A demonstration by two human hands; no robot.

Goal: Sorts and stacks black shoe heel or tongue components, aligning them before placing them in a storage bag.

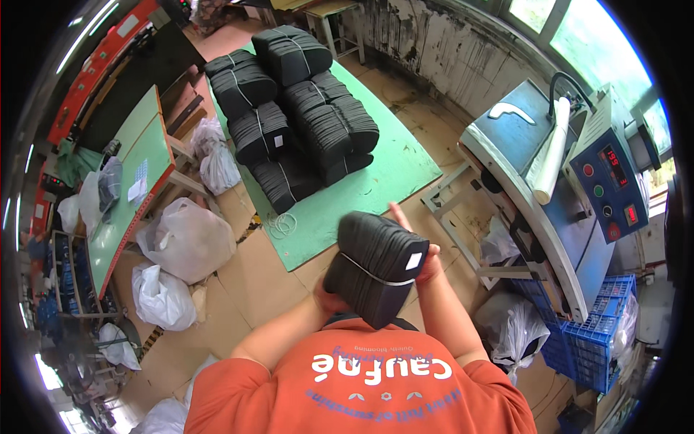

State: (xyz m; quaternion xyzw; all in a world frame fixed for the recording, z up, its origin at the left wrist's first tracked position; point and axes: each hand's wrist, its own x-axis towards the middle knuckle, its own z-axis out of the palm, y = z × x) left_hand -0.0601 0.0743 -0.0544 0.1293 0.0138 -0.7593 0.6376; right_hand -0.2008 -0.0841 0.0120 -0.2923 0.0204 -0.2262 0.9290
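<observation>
A black bundle [376,249] of stacked pieces, bound by a white band [374,276] and marked with a white label [413,261], was held between the left grip [330,298] and the right grip [430,266]. On the green counter [394,170] beyond, similar bundles [329,119] were laid in two rows, with loose white bands [281,226] gathered nearby. At the right, a control box [609,181] was mounted on a machine; at the left, plastic bags [189,242] were scattered about the floor [253,278].

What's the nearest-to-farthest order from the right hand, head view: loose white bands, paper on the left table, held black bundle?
1. Black bundle: in the right hand, to its left.
2. White bands: left, on the green surface.
3. Paper: far left, on the left table.
</observation>
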